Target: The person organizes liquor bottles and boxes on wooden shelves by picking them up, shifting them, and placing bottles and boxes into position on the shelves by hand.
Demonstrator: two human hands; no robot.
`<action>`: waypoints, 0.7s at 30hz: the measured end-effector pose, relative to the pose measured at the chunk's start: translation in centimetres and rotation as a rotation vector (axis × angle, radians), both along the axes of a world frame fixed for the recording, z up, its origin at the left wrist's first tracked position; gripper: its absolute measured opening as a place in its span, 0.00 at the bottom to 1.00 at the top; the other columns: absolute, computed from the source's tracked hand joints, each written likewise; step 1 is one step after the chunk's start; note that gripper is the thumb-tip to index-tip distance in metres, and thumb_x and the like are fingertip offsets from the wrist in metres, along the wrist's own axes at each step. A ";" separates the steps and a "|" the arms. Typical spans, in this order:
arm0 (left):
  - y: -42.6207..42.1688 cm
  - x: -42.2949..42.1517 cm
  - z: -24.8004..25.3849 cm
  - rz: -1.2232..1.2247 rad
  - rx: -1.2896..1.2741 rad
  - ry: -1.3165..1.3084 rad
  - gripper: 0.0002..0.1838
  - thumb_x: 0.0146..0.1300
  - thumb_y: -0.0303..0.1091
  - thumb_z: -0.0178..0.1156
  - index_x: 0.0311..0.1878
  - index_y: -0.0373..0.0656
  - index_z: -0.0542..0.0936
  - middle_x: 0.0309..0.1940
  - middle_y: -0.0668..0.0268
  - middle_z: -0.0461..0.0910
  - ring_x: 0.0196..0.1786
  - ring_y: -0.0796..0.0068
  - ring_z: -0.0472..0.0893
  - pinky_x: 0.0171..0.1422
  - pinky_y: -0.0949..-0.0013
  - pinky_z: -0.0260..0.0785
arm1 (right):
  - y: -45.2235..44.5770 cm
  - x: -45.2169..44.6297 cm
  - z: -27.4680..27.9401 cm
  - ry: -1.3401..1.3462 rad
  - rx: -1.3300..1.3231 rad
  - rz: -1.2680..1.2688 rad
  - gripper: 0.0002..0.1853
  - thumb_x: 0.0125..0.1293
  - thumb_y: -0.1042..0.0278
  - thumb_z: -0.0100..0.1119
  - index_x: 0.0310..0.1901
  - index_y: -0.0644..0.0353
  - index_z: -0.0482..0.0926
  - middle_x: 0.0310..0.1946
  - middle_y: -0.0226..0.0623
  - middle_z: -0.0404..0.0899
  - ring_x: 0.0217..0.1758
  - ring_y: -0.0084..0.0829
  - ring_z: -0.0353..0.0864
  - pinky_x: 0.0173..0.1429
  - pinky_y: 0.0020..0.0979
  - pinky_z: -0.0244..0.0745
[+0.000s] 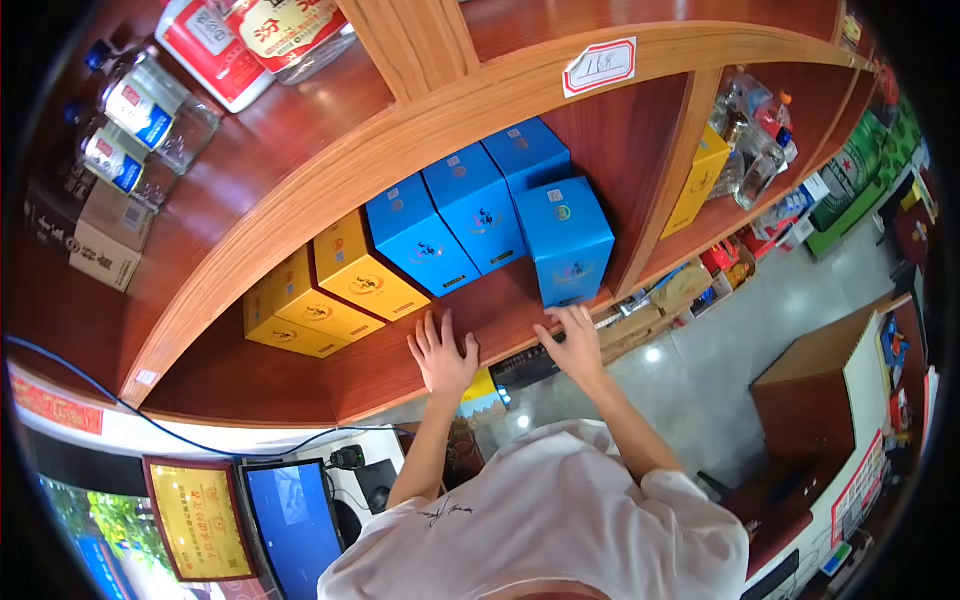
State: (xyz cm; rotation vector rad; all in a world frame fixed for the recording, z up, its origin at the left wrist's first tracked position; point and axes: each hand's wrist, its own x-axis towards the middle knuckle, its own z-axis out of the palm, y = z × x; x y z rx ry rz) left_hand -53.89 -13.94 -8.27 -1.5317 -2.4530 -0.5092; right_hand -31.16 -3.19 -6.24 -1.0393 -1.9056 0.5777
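My left hand (441,352) lies on the front of the wooden shelf (490,320), its fingers spread, holding nothing. It is nearest to the front yellow box (368,280). My right hand (574,340) is at the shelf's front edge, its fingertips by the lower end of a blue box (566,235) that stands forward of the other blue boxes. Whether the fingers touch that box is hard to tell. Two blue boxes (474,210) (420,238) stand side by side left of it, with another blue box (525,153) behind. More yellow boxes (318,308) stand further left.
A wooden edge with a price tag (600,67) arches above the boxes. Bottles (150,105) stand on the upper shelf. An upright divider (665,170) is at the right, with a yellow box (697,180) beyond it. A blue cable (190,440) hangs at the lower left.
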 end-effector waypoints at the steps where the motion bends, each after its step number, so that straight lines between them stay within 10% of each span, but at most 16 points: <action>1: -0.3 0.1 0.4 0.017 -0.021 0.006 0.35 0.70 0.56 0.56 0.74 0.47 0.73 0.76 0.44 0.65 0.80 0.41 0.59 0.84 0.34 0.44 | 0.4 -0.7 -0.1 -0.087 0.061 -0.065 0.14 0.62 0.56 0.76 0.35 0.55 0.82 0.35 0.37 0.84 0.44 0.40 0.84 0.43 0.40 0.79; 5: 1.1 -0.1 0.1 0.009 0.042 0.006 0.31 0.69 0.53 0.58 0.70 0.47 0.78 0.76 0.48 0.67 0.80 0.43 0.61 0.84 0.34 0.42 | 2.8 -1.6 1.3 -0.200 -0.106 -0.129 0.28 0.66 0.43 0.70 0.18 0.58 0.83 0.19 0.46 0.82 0.26 0.54 0.85 0.34 0.50 0.79; 21: 2.3 -4.9 3.0 -0.324 0.086 0.026 0.20 0.66 0.42 0.62 0.53 0.37 0.84 0.64 0.51 0.78 0.78 0.51 0.65 0.85 0.39 0.50 | 6.9 -1.2 0.0 -0.116 0.048 -0.078 0.23 0.57 0.53 0.75 0.15 0.64 0.82 0.12 0.43 0.77 0.20 0.47 0.82 0.32 0.41 0.78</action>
